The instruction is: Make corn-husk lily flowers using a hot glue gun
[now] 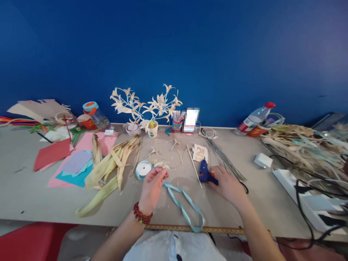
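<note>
My left hand (153,186) pinches a small pale corn husk flower (162,165) between thumb and fingertips. From beside it a light blue ribbon (187,214) loops down to the table's front edge. A ribbon roll (143,169) lies just left of that hand. On the right, my right hand (228,185) has its fingers closed round the handle end of a blue hot glue gun (204,171), which lies low at the table top. The glue gun's nozzle points away from me, near a patterned white card (200,153). My palm and some fingers hide part of the grip.
Corn husks (114,163) and coloured paper (73,163) spread over the left side. Husk flowers on stems stand in a small cup (152,129) by the wall. Wires (225,159), a power strip (299,197) with black cables and a plastic bottle (254,117) occupy the right.
</note>
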{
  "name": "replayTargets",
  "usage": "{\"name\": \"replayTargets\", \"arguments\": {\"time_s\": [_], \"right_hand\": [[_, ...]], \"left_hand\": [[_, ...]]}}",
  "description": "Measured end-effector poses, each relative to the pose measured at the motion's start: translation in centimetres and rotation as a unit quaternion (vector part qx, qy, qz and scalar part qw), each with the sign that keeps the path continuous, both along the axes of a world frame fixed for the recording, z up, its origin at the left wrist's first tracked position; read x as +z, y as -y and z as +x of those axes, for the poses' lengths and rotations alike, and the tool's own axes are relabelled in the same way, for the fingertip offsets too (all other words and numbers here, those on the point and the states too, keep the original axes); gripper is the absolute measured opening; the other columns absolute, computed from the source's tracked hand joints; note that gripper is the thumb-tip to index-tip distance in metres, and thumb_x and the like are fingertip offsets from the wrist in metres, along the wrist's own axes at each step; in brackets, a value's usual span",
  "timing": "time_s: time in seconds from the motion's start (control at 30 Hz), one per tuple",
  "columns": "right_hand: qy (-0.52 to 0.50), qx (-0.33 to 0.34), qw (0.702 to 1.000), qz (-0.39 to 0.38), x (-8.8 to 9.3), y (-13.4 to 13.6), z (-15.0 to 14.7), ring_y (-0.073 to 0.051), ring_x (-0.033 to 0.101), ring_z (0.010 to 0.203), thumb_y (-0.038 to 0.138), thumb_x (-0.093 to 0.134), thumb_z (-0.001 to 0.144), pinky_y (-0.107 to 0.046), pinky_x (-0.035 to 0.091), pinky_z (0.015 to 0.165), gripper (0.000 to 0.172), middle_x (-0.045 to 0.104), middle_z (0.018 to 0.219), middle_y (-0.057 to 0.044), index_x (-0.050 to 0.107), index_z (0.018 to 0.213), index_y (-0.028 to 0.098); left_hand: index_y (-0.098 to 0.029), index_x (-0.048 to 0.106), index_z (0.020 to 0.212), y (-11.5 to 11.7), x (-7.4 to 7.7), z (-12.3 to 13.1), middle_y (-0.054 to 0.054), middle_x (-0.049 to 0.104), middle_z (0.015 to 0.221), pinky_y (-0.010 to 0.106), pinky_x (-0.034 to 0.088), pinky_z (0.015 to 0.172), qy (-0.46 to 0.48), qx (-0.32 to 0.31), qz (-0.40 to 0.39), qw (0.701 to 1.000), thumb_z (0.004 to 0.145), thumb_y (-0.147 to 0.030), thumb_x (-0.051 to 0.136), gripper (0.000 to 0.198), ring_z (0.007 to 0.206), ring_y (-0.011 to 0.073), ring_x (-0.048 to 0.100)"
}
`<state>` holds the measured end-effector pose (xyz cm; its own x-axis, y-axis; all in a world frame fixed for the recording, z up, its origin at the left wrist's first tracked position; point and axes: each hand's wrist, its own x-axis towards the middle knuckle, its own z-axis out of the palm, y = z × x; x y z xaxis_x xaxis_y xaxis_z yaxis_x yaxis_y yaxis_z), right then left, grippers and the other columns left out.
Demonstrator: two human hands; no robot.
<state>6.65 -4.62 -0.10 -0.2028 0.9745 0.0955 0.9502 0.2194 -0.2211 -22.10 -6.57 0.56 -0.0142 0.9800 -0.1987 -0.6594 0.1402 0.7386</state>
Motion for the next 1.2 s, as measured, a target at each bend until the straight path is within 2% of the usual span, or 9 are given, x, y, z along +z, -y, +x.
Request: {"name": "replayTargets", "arguments": {"time_s": [0.07, 0.13, 0.23, 0.33, 0.43, 0.53, 0.77, 1.03, 1.2], "right_hand": [[-0.058, -0.009, 0.998, 0.024, 1.7, 0.6, -1.3, -0.026, 0.063, 0.089, 0.024, 0.059, 0.077, -0.034, 0.047, 0.072, 0.028, 0.064, 0.109, -0.011, 0.062, 0.105, 0.019], [-0.189, 0.004, 0.982, 0.001, 3.1, 1.2, -3.8, -0.02, 0.062, 0.075, 0.029, 0.056, 0.085, -0.032, 0.047, 0.067, 0.019, 0.066, 0.094, -0.007, 0.063, 0.1, 0.02], [-0.412, 0.039, 0.907, -0.075, 3.8, 1.5, -8.5, -0.017, 0.06, 0.071, 0.036, 0.057, 0.088, -0.027, 0.046, 0.06, 0.018, 0.066, 0.083, -0.004, 0.063, 0.093, 0.02], [-0.566, 0.04, 0.811, -0.14, 3.0, 1.1, -12.0, -0.015, 0.058, 0.068, 0.039, 0.064, 0.084, -0.026, 0.044, 0.06, 0.02, 0.065, 0.08, -0.002, 0.063, 0.091, 0.019], [-0.653, 0.046, 0.729, -0.2, 2.1, 0.3, -13.4, -0.014, 0.058, 0.067, 0.039, 0.071, 0.078, -0.024, 0.043, 0.059, 0.023, 0.063, 0.075, 0.0, 0.061, 0.083, 0.019], [-0.684, 0.04, 0.691, -0.229, 1.7, -0.1, -13.6, -0.011, 0.053, 0.06, 0.04, 0.074, 0.074, -0.022, 0.039, 0.054, 0.026, 0.06, 0.068, 0.002, 0.059, 0.075, 0.018], [-0.71, 0.026, 0.65, -0.268, 1.5, 0.1, -13.4, -0.01, 0.046, 0.054, 0.037, 0.075, 0.071, -0.022, 0.036, 0.053, 0.025, 0.056, 0.062, 0.003, 0.058, 0.071, 0.018], [-0.716, -0.008, 0.669, -0.197, 1.0, 0.6, -13.0, -0.011, 0.048, 0.057, 0.025, 0.071, 0.072, -0.024, 0.039, 0.057, 0.011, 0.056, 0.065, 0.003, 0.062, 0.07, 0.019], [-0.713, -0.01, 0.681, -0.164, 1.3, 1.1, -12.8, -0.011, 0.048, 0.058, 0.023, 0.07, 0.075, -0.024, 0.039, 0.056, 0.01, 0.055, 0.068, 0.003, 0.061, 0.071, 0.019]], "left_hand": [[-0.017, 0.065, 0.075, 0.1, 0.2, 0.1, -0.001, 0.065, 0.075, 0.024, 0.044, 0.076, 0.008, -0.005, 0.006, 1.0, 0.076, -0.022, 0.073, 0.01, 0.073, 0.0103, 0.059], [-0.017, 0.064, 0.075, 0.2, 0.4, 0.4, 0.0, 0.065, 0.075, 0.024, 0.044, 0.076, 0.008, -0.011, 0.01, 1.0, 0.075, -0.021, 0.074, 0.011, 0.074, 0.0107, 0.059], [-0.017, 0.063, 0.075, 0.4, 0.7, 1.0, -0.001, 0.065, 0.074, 0.024, 0.044, 0.076, -0.008, -0.016, 0.009, 1.0, 0.074, -0.021, 0.075, 0.012, 0.074, 0.0109, 0.06], [-0.016, 0.063, 0.075, 0.7, 0.8, 1.3, -0.001, 0.065, 0.076, 0.024, 0.045, 0.078, -0.027, -0.019, 0.008, 0.999, 0.073, -0.022, 0.075, 0.013, 0.077, 0.0112, 0.06], [-0.016, 0.063, 0.075, 0.9, 0.7, 1.3, -0.001, 0.066, 0.078, 0.023, 0.045, 0.078, -0.045, -0.024, 0.011, 0.999, 0.074, -0.022, 0.075, 0.013, 0.078, 0.0108, 0.059], [-0.016, 0.063, 0.077, 1.0, 0.6, 1.2, -0.001, 0.067, 0.079, 0.022, 0.045, 0.077, -0.06, -0.033, 0.018, 0.998, 0.075, -0.023, 0.074, 0.013, 0.078, 0.0111, 0.059], [-0.016, 0.063, 0.076, 1.1, 0.7, 1.4, 0.001, 0.066, 0.079, 0.025, 0.046, 0.077, -0.083, -0.06, 0.034, 0.994, 0.076, -0.025, 0.072, 0.014, 0.077, 0.013, 0.059], [-0.016, 0.062, 0.076, 1.2, 1.1, 0.8, 0.002, 0.065, 0.082, 0.026, 0.044, 0.074, -0.093, -0.001, 0.019, 0.995, 0.076, -0.025, 0.072, 0.013, 0.075, 0.0126, 0.057], [-0.017, 0.06, 0.074, 1.0, 1.1, 0.6, 0.002, 0.065, 0.082, 0.026, 0.043, 0.075, -0.101, 0.001, 0.01, 0.995, 0.076, -0.025, 0.071, 0.014, 0.077, 0.0136, 0.057]]}}
